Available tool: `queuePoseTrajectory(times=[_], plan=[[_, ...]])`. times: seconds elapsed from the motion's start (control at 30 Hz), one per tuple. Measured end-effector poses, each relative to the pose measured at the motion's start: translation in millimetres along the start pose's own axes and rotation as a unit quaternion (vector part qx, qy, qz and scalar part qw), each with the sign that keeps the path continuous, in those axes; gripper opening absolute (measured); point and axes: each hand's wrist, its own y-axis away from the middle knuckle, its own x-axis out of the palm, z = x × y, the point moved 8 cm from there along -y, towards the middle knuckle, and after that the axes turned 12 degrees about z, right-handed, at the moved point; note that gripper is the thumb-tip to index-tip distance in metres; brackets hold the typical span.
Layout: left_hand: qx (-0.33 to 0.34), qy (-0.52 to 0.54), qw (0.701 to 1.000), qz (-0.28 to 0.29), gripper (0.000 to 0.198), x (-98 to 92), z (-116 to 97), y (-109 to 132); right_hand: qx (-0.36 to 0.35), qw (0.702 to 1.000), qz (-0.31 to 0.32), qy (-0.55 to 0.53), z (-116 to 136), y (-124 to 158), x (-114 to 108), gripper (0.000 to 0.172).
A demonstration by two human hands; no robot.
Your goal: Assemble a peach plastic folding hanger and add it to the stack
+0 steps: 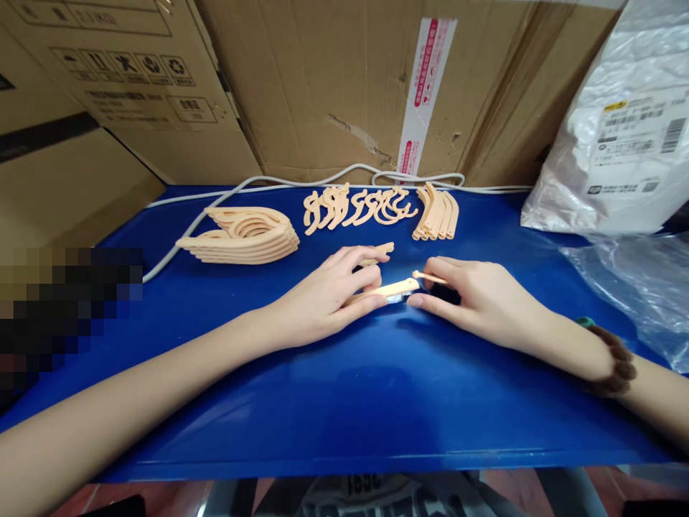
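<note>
My left hand (pixel 328 294) rests on the blue table (pixel 344 402) with its fingers closed around a pale orange plastic piece (pixel 395 289), whose end sticks out to the right. My right hand (pixel 479 298) meets it from the right, fingers pinched on a thin orange plastic part (pixel 428 276) that points toward the piece in the left hand. Another small orange part (pixel 383 249) lies just behind my left fingers.
Farther back lie a stack of curved orange hanger arms (pixel 242 233), a row of orange hooks (pixel 358 207) and a bundle of curved strips (pixel 437 213). A white cable (pixel 215 205) runs along the back. Cardboard boxes (pixel 344 79) stand behind, plastic bags (pixel 619 136) at right.
</note>
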Motion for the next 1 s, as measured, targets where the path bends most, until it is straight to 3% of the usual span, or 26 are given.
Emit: queuePoseTrajectory(times=[0.33, 0.53, 0.7, 1.0], plan=[[0.0, -0.005, 1.0, 0.004, 0.02, 1.7, 0.0, -0.5, -0.008, 0.991, 0.039, -0.125, -2.6, -3.9, 9.4, 0.042], [0.003, -0.006, 1.0, 0.003, 0.021, 1.7, -0.7, 0.2, -0.023, 0.99, 0.024, -0.135, 1.5, -5.3, 8.9, 0.043], [0.006, -0.009, 1.0, 0.007, 0.022, 2.5, -1.9, -0.1, -0.033, 0.995, 0.018, -0.096, 5.7, -4.8, 8.9, 0.042], [0.01, -0.011, 1.0, 0.013, 0.022, 4.2, -1.6, -0.9, -0.031, 0.995, -0.027, 0.087, 9.3, -1.1, 8.7, 0.05]])
